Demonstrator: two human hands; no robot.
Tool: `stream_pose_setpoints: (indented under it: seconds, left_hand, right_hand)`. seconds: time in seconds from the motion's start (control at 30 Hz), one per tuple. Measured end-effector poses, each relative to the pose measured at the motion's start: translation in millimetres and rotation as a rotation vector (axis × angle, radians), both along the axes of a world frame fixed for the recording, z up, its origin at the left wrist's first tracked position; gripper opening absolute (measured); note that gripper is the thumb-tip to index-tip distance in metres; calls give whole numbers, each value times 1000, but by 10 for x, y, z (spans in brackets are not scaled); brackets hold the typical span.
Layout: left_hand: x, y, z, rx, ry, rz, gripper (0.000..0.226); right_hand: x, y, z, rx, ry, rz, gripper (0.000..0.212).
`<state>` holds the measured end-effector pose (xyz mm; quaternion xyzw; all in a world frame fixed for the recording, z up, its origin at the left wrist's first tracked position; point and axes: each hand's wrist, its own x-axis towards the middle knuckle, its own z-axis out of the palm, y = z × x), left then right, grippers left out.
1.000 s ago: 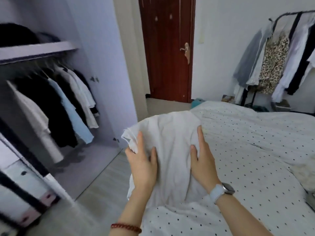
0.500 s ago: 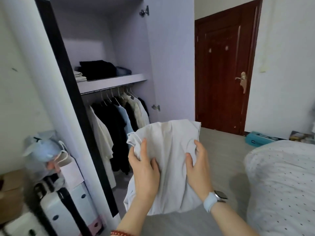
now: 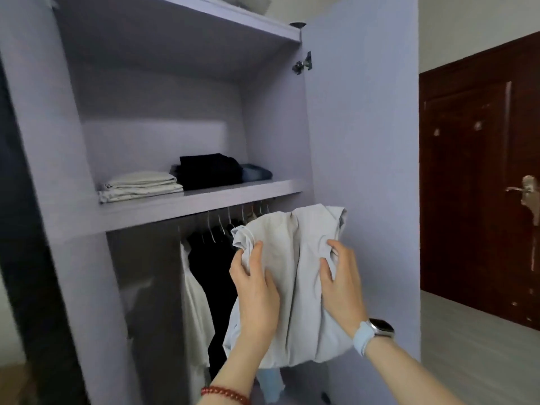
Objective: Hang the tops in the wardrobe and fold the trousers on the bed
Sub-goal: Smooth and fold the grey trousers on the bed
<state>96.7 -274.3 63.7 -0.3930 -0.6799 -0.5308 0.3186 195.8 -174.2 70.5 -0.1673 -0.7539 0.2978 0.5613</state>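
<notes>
We hold the pale grey, crumpled cotton garment up before the open lilac wardrobe, our left hand and right hand both gripping its fabric, probably to lay it on the shelf.

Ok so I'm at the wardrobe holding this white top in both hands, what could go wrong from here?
1. The white top is bunched in your left hand and right hand, with no hanger in it, so it may crease.
2. The rail's hangers look crowded; reaching in could knock the hanging clothes off.
</notes>
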Motion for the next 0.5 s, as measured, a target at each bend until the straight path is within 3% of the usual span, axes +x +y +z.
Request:
stream_pose_setpoints:
  seconds: [0.13, 0.5]
  left_hand:
    - [-596, 471, 537, 34, 21, 79, 60]
    - [-2494, 646, 2153, 77, 431, 391, 52]
  right_hand:
    - [-662, 535, 538, 80, 44, 42, 34]
    - [-2775, 901, 1985, 250, 331, 242, 33]
